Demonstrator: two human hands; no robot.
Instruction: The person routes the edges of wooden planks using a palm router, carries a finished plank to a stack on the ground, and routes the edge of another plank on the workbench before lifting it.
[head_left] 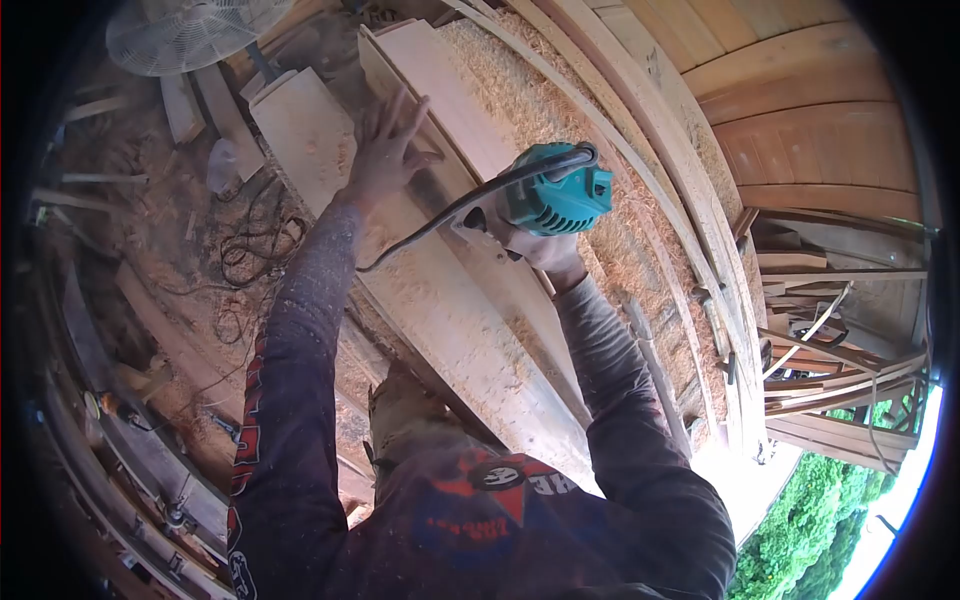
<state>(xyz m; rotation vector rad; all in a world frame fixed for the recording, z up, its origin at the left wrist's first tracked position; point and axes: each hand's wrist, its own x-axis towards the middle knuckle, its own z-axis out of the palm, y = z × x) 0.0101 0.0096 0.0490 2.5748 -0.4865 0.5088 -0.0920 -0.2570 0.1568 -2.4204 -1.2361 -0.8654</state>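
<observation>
A teal corded power tool with vent slots stands over the long pale boards, its shape like a router. Wrapped around its lower body is my right hand, partly hidden beneath the housing. The tool's dark cord loops off its top and runs left across the wood. My left hand is open with fingers spread, over the upper part of a long board. Whether its fingertips touch the wood I cannot tell. The tool's working end is hidden.
Sawdust and shavings cover the wood around the boards. Long curved planks run along the right. A fan stands at upper left, above tangled cord on the littered floor. Stacked timber lies at far right.
</observation>
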